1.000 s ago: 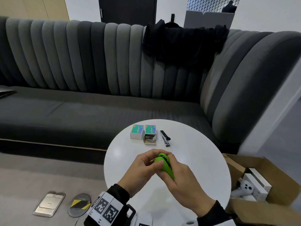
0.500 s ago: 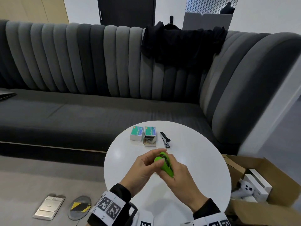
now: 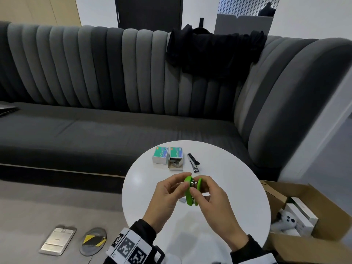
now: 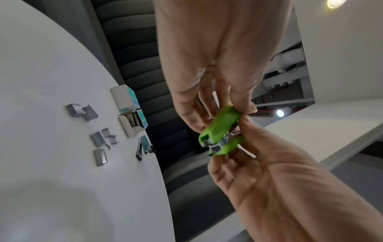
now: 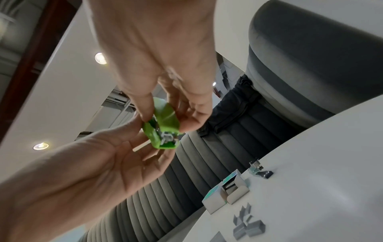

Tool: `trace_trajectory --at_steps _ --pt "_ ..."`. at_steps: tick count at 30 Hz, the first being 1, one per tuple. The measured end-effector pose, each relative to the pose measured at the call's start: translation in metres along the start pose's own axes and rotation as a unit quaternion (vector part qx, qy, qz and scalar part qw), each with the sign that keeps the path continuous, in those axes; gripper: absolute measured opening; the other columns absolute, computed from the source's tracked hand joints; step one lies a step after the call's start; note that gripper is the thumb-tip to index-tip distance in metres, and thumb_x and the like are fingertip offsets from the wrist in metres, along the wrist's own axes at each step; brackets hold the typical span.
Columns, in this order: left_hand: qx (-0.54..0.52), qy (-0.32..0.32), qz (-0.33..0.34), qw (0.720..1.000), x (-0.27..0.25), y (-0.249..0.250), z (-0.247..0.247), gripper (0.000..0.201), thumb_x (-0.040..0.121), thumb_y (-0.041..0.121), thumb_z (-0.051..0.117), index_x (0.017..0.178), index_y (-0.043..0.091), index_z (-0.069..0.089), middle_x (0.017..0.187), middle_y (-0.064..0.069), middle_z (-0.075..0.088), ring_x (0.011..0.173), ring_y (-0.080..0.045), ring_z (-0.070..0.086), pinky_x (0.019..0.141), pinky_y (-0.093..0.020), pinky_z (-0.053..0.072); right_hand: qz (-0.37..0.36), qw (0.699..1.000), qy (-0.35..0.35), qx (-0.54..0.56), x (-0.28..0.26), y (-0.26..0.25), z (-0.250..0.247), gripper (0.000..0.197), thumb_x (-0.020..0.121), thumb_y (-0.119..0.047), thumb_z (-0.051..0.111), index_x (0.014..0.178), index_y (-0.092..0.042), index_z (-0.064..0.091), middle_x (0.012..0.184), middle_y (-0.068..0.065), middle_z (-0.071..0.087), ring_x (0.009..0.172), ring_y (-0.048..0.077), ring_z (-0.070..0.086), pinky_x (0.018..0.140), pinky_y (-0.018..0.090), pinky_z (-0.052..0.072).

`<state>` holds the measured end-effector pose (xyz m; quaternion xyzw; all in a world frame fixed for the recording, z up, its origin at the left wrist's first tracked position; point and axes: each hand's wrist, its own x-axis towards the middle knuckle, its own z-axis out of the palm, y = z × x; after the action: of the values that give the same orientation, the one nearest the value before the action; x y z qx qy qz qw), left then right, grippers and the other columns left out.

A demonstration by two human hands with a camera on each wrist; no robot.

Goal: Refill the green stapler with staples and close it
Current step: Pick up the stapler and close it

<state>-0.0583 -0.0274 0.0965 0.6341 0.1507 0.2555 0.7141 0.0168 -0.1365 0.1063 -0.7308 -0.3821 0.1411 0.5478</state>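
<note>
Both hands hold the green stapler (image 3: 190,191) above the table (image 3: 238,187), at its 6 o'clock edge. Left hand (image 3: 167,199) fingers pinch one half, right hand (image 3: 213,204) fingers the other, prising it open. Next: likely loading loose staples (image 4: 99,140).

A black stapler (image 3: 193,162) lies on the round white table (image 3: 238,180); behind, a black garment (image 3: 213,52) drapes the grey ribbed sofa (image 3: 95,73); a cardboard box (image 3: 312,221) stands rightward
</note>
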Motion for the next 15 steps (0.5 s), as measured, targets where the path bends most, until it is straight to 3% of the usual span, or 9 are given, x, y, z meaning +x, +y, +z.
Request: trace_trajectory --at_steps 5,8,12,15 --pt "0.029 -0.009 0.010 0.999 -0.004 -0.002 0.004 0.021 0.089 0.017 0.052 0.098 0.032 0.062 0.091 0.011 0.069 0.085 0.003 0.065 0.071 -0.009 0.050 0.011 1.000 -0.012 0.016 -0.002 0.002 0.001 0.002 0.088 -0.018 0.058 0.088 -0.017 0.056 0.085 0.009 0.062 0.079 0.021 0.060 0.071 0.034 0.053" --pt "0.047 -0.005 0.012 0.999 -0.005 -0.006 0.006 0.020 0.091 0.017 0.049 0.096 0.033 0.062 0.094 0.007 0.068 0.085 0.003 0.064 0.073 -0.010 0.050 0.010 1.000 -0.003 0.015 -0.002 0.003 0.001 0.006 0.088 -0.017 0.058 0.085 -0.013 0.055 0.081 0.013 0.061 0.073 0.025 0.058 0.064 0.028 0.050" --pt "0.055 0.002 0.011 0.998 -0.003 -0.005 0.010 0.021 0.094 0.017 0.044 0.095 0.029 0.061 0.093 0.005 0.066 0.081 0.007 0.062 0.075 -0.009 0.050 0.004 1.000 0.018 0.002 -0.001 0.005 0.005 0.010 0.088 -0.018 0.058 0.082 -0.013 0.052 0.073 0.005 0.057 0.062 0.012 0.051 0.056 0.016 0.046" --pt "0.050 0.003 0.013 0.999 -0.001 -0.001 0.012 0.021 0.094 0.016 0.043 0.095 0.028 0.061 0.090 0.004 0.065 0.076 0.008 0.061 0.070 -0.007 0.050 0.003 0.999 0.043 0.017 -0.001 0.006 0.010 0.008 0.088 -0.017 0.057 0.083 -0.013 0.052 0.076 0.010 0.058 0.065 0.019 0.056 0.055 0.012 0.045"
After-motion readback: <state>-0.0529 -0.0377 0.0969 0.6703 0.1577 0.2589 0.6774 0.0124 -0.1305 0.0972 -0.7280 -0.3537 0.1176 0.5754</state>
